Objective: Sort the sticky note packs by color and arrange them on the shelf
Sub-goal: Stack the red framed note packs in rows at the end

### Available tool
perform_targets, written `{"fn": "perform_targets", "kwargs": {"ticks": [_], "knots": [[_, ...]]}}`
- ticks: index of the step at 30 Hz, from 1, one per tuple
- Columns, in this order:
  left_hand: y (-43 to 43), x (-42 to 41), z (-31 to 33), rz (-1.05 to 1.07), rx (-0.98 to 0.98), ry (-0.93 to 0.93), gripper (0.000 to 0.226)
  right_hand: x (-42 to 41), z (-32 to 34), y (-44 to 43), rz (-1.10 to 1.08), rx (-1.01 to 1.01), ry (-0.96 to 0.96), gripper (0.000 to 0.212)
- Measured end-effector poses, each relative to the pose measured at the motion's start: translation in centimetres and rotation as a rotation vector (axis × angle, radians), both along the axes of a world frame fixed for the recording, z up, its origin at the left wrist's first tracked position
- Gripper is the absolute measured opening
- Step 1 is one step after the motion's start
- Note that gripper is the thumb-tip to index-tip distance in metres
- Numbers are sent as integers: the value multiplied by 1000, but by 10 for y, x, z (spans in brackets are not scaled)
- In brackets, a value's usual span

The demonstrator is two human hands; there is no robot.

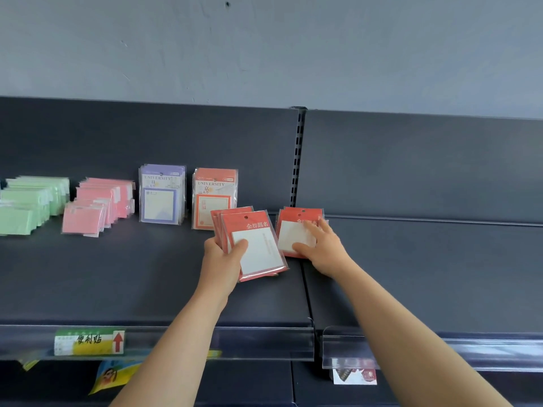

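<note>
Sticky note packs line the shelf by color: green packs far left, pink packs beside them, then a purple stack and an orange-red stack standing upright. The left hand grips fanned red packs, thumb across the front. The right hand lies spread on a propped red stack, steadying it. The red group looks under way; the next move likely calls for setting a held pack squarely against that stack.
</note>
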State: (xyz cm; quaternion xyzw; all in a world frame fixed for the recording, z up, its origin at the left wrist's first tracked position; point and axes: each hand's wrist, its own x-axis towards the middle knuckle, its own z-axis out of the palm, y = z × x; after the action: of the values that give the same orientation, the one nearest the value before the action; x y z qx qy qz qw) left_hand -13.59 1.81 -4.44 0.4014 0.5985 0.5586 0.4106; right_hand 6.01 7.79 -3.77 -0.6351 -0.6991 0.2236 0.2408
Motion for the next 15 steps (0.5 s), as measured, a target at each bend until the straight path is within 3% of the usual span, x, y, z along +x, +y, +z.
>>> {"fn": "perform_targets", "kwargs": {"ticks": [2,4,8,12,15], "knots": [[0,-1,0,15,2,-37,39,6,-3,0,-21,9,220,82],[1,-1,0,18,4,-60,36,12,-2,-3,-62,-6,291,72],[4,0,1,-42,-20,-63,37,15,-2,-9,-51,10,281,65],[8,-1,11,-129,-67,-49,58,18,3,-15,39,16,282,55],[14,-2,20,-144,-78,-29,39,24,7,-15,13,-5,277,45]]}}
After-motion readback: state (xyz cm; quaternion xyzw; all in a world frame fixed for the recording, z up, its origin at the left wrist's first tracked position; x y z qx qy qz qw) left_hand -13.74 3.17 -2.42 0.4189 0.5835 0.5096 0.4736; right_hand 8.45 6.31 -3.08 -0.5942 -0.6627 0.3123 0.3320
